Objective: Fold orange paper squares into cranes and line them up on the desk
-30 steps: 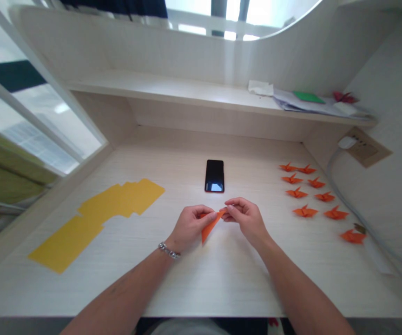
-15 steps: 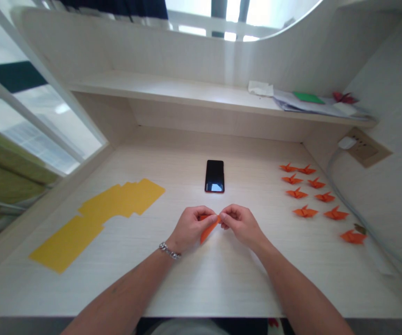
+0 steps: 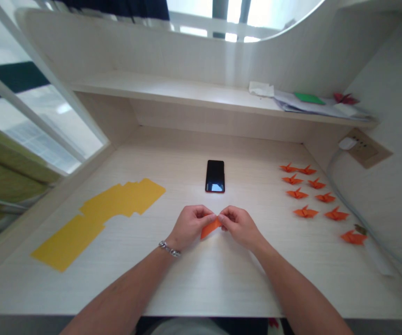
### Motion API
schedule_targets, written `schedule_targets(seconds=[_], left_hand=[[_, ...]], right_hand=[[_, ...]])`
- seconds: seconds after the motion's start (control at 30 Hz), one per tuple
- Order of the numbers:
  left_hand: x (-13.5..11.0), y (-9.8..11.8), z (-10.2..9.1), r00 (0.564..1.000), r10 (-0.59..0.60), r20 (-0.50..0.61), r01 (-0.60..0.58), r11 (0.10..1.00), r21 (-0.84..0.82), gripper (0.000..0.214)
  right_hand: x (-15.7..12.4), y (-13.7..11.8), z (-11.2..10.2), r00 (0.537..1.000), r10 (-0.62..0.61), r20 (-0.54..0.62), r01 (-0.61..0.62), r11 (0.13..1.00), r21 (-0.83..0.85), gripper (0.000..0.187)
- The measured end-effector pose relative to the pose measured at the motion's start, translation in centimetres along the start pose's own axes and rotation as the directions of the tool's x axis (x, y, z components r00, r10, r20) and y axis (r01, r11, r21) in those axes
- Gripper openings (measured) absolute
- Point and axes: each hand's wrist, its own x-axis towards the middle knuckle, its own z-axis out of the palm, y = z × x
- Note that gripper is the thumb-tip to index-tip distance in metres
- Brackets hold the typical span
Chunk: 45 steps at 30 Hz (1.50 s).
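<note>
A folded piece of orange paper (image 3: 210,228) is pinched between both hands, above the front middle of the desk. My left hand (image 3: 193,225), with a chain bracelet on its wrist, closes thumb and fingers on the paper's upper left part. At the right corner, my right hand (image 3: 238,224) grips it between thumb and fingertips. The thumbs almost meet, and the fingers cover part of the folds. Just beyond the hands a black phone (image 3: 215,176) lies flat on the desk.
Yellow paper sheets (image 3: 117,203) lie overlapping on the left of the desk (image 3: 187,288). Several orange paper cranes (image 3: 306,212) stand in rows on the right. A grey cable (image 3: 352,204) runs from the wall socket (image 3: 368,148). The shelf (image 3: 194,94) behind carries papers.
The orange paper has turned slightly, its lower tip rising and its shape looking shorter and flatter. My hands have shifted a little while keeping their pinch.
</note>
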Motion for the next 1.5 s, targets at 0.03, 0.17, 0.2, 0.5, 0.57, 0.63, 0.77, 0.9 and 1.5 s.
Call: schedule_targets(seconds=[0.03,0.17,0.2,0.5,0.57,0.63,0.77,0.9,1.5], left_hand=[[0.0,0.0,0.0,1.0,-0.012,0.0,0.012,1.0,-0.018,0.022],[0.1,-0.2,0.1,0.999,-0.041,-0.034,0.037,0.993,-0.109,0.021],[0.1,-0.2,0.1,0.998,-0.034,-0.048,0.029,0.994,-0.105,0.021],[0.1,-0.2,0.0,1.0,0.01,-0.019,-0.01,1.0,-0.029,0.024],[0.1,-0.3,0.0,0.999,0.022,-0.025,-0.023,0.999,-0.022,0.024],[0.1,-0.4,0.0,0.998,0.049,-0.024,-0.049,0.998,0.026,0.023],[-0.1,-0.7,0.3,0.996,0.09,0.027,-0.092,0.988,0.12,0.022],[-0.3,-0.8,0.5,0.994,0.1,0.05,-0.106,0.984,0.142,0.021],[0.1,-0.3,-0.7,0.973,0.087,-0.212,-0.074,0.995,0.07,0.022]], right_hand=[[0.0,0.0,0.0,1.0,-0.002,-0.014,0.001,1.0,-0.006,0.017],[0.1,0.2,0.1,0.998,0.023,-0.054,-0.021,0.999,0.043,0.017],[0.1,0.2,0.1,0.999,0.024,-0.049,-0.022,0.999,0.039,0.017],[-0.1,-0.1,-0.1,0.999,-0.039,-0.019,0.037,0.996,-0.078,0.015],[-0.1,0.0,-0.1,0.999,-0.038,-0.022,0.036,0.996,-0.084,0.015],[-0.1,0.0,-0.1,0.999,-0.04,-0.009,0.039,0.992,-0.119,0.015],[-0.2,-0.5,0.1,0.996,-0.089,-0.004,0.086,0.969,-0.233,0.014],[-0.2,-0.9,0.0,0.997,-0.082,-0.013,0.075,0.957,-0.282,0.013],[0.8,0.6,-2.3,0.997,0.031,-0.077,-0.019,0.988,0.152,0.017]])
